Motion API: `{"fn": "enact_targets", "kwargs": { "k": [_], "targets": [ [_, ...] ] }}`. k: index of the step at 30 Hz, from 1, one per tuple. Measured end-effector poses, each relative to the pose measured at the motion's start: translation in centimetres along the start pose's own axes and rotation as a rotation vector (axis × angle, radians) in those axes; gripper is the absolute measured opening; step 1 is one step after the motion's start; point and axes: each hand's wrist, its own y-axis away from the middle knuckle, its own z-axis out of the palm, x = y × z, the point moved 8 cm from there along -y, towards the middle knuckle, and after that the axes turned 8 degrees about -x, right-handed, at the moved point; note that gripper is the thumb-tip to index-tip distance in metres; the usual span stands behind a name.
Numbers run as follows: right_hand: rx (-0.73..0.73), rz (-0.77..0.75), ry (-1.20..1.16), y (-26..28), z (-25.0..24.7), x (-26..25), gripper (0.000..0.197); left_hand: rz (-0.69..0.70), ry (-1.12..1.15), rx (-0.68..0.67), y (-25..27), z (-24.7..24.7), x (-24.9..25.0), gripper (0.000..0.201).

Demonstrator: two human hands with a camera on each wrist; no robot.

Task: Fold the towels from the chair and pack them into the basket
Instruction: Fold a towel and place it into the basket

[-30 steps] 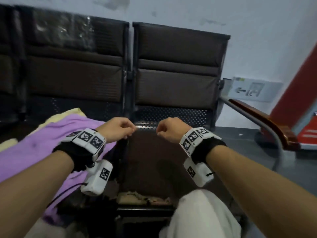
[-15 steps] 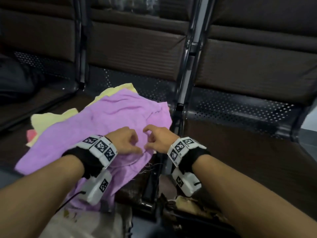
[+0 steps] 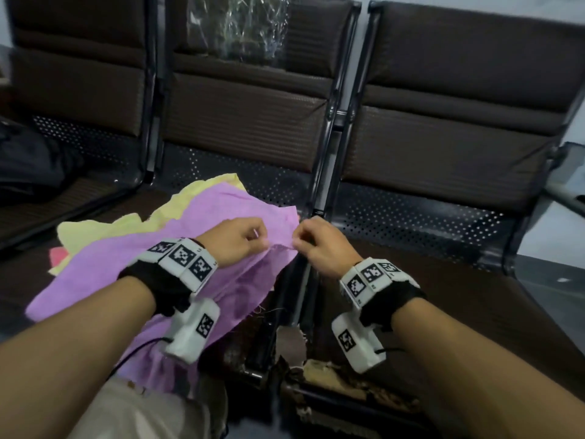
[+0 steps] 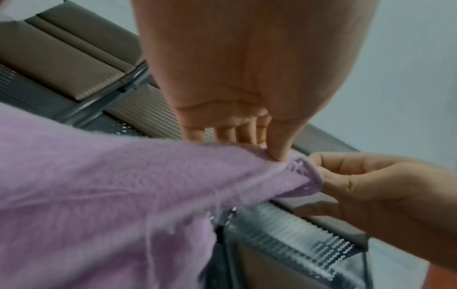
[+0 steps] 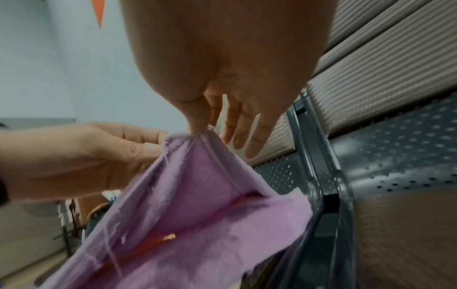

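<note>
A purple towel point(image 3: 221, 217) lies spread over the middle seat, on top of a yellow towel point(image 3: 95, 229) and a red one point(image 3: 58, 255). My left hand point(image 3: 253, 240) pinches the purple towel's near edge between thumb and forefinger, as the left wrist view shows at the left hand point(image 4: 277, 154) on the purple towel point(image 4: 123, 185). My right hand point(image 3: 300, 243) pinches the same edge a little to the right, seen in the right wrist view as the right hand point(image 5: 200, 127) on the purple towel point(image 5: 197, 185). The edge is lifted slightly between both hands. No basket is in view.
A row of dark brown seats point(image 3: 443, 147) with perforated metal runs across the view. A black bag point(image 3: 28, 166) sits on the left seat. Crinkled plastic point(image 3: 243, 23) covers the middle backrest. The seat front point(image 3: 332, 375) is torn. A pale trouser leg point(image 3: 133, 413) shows below.
The view has swung left from the empty right seat to the towels. Both hands have come down onto the purple towel's edge, pinched it and raised it a little.
</note>
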Motion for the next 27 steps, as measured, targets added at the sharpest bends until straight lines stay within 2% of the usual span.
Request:
{"fn": "enact_targets", "kwargs": {
  "k": [3,5,8,11,15,18,21,24,26,27],
  "targets": [
    [0.041,0.019,-0.156,2.9,-3.5,0.1,0.008,0.082,0.08,0.081,-0.2,-0.4,4.7,0.011],
    [0.124,0.041,-0.24,4.9,-6.1,0.4,0.015,0.152,0.151,0.138,-0.4,-0.5,8.2,0.01],
    [0.342,0.033,-0.314,8.1,-10.5,0.7,0.018,0.269,0.257,0.179,-0.4,0.0,13.1,0.015],
    [0.576,-0.023,-0.337,11.1,-14.8,0.5,0.021,0.375,0.186,0.118,-0.4,1.9,16.9,0.024],
    [0.891,-0.034,-0.404,14.9,-19.5,2.5,0.01,0.37,-0.014,0.123,-1.4,4.4,18.0,0.01],
    [1.027,0.054,-0.436,17.0,-20.2,6.3,0.005,0.283,-0.122,0.102,-2.6,5.6,16.5,0.028],
    [0.937,0.158,-0.371,16.8,-18.7,9.3,0.006,0.217,-0.258,0.022,-3.9,6.8,15.1,0.033],
    [0.767,0.241,-0.329,15.8,-16.7,12.0,0.006,0.172,-0.25,-0.035,-5.3,7.6,14.2,0.036],
    [0.6,0.298,-0.33,14.9,-15.3,13.4,0.003,0.152,-0.192,-0.051,-6.1,8.0,13.7,0.021],
    [0.503,0.324,-0.337,14.5,-14.5,14.1,0.009,0.144,-0.153,-0.054,-6.5,8.2,13.4,0.009]
  ]
}}
